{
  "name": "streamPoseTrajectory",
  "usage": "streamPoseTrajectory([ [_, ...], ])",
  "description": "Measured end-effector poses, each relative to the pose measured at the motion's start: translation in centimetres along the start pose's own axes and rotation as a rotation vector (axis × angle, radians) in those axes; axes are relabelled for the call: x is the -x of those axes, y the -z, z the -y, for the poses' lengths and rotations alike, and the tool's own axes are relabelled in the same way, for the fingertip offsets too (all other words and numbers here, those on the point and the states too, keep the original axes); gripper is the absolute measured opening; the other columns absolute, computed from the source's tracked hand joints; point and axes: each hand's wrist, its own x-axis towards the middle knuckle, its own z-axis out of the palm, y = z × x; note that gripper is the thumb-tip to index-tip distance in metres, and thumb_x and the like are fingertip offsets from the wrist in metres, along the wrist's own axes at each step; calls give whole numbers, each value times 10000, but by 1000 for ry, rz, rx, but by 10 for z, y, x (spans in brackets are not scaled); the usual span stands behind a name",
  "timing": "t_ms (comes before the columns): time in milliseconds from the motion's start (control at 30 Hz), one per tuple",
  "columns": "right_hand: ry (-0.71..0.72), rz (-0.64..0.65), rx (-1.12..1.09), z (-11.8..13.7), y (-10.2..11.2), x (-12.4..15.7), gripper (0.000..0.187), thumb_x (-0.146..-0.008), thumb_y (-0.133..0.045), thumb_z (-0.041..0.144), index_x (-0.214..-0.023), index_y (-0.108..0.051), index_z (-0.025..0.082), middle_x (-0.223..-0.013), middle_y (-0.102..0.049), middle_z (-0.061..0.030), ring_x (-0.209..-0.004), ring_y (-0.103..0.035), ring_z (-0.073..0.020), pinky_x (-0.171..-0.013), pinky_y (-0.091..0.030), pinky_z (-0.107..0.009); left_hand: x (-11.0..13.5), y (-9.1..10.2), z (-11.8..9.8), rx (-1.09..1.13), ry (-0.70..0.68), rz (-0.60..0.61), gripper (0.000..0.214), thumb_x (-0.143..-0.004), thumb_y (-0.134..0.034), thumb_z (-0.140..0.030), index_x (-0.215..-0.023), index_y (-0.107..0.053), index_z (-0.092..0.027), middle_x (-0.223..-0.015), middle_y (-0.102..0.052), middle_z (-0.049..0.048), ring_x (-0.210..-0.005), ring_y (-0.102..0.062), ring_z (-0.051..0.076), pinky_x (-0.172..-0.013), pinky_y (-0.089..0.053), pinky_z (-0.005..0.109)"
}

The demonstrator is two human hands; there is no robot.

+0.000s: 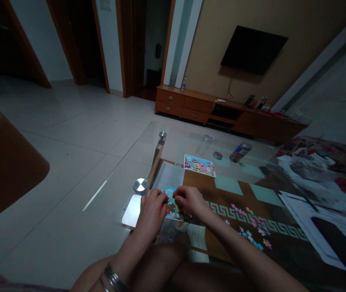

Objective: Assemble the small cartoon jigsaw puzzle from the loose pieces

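Note:
A partly assembled jigsaw puzzle [173,213] with a blue cartoon picture lies near the glass table's front left corner. My left hand [154,205] rests at its left edge, fingers curled and thumb pressed to the forefinger; whatever is between them is hidden. From the right, my right hand [190,199] reaches over the puzzle, its fingertips pinched on what looks like a small jigsaw piece, mostly covered by the fingers. Loose jigsaw pieces [254,222] are scattered to the right, beside my right forearm. Beyond the hands lies a colourful cartoon picture card [200,165].
Farther back on the glass table [228,172] stand a printed can [240,152], a round metal lid [217,155] and a clear container [208,140]. Papers [310,227], a dark phone-like object [340,247] and plastic bags [310,178] lie at right. A shiny metal disc [140,185] sits at the left edge.

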Motion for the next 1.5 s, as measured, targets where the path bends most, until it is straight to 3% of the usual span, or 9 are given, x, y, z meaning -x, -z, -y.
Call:
streamPoseTrajectory([
  [200, -28, -26, 6, 0, 11, 2, 171, -782, -580, 170, -856, -731, 200, -843, -731, -38, -796, -645, -168, -718, -432, -244, 1, 1, -1, -43, -18, -1, 221, -813, -518, -97, -949, -636, -224, -1034, -590, 38, -1043, -491, 233, -855, -367, 378],
  [433, 2, -37, 39, 0, 20, 10, 181, -791, -571, 145, -861, -732, 186, -868, -734, -55, -825, -649, -182, -741, -440, -259, 1, -4, 4, -92, -112, 19, 299, -839, -515, -149, -1072, -644, -285, -1128, -541, 63, -1102, -458, 259, -886, -378, 424],
  [733, 10, -19, 101, -4, 23, 17, 186, -800, -574, 149, -878, -741, 178, -905, -733, -79, -847, -645, -199, -737, -434, -270, 5, -8, -6, -195, -175, 38, 303, -869, -517, -197, -1126, -639, -300, -1277, -489, 98, -1190, -403, 310, -932, -365, 492],
  [1200, -2, -8, 97, -1, 26, 26, 205, -793, -568, 136, -875, -748, 188, -903, -735, -80, -836, -649, -206, -723, -434, -275, 4, -17, 3, -189, -215, 39, 311, -865, -505, -220, -1122, -643, -326, -1252, -518, 84, -1186, -413, 300, -923, -367, 497],
  [1367, -7, -45, 62, -6, 32, 28, 186, -802, -579, 149, -883, -742, 189, -908, -732, -73, -837, -648, -200, -733, -441, -279, 2, -13, 10, -98, -215, -109, 327, -847, -473, -178, -1114, -629, -285, -1214, -530, 83, -1150, -451, 281, -911, -399, 465],
  [1500, 4, -139, 13, -13, 46, 40, 180, -810, -563, 145, -867, -729, 184, -909, -726, -66, -855, -641, -196, -754, -439, -280, -1, 2, 11, -31, -142, -279, 257, -838, -429, -161, -981, -635, -218, -1134, -557, 95, -1102, -474, 277, -917, -401, 484],
])
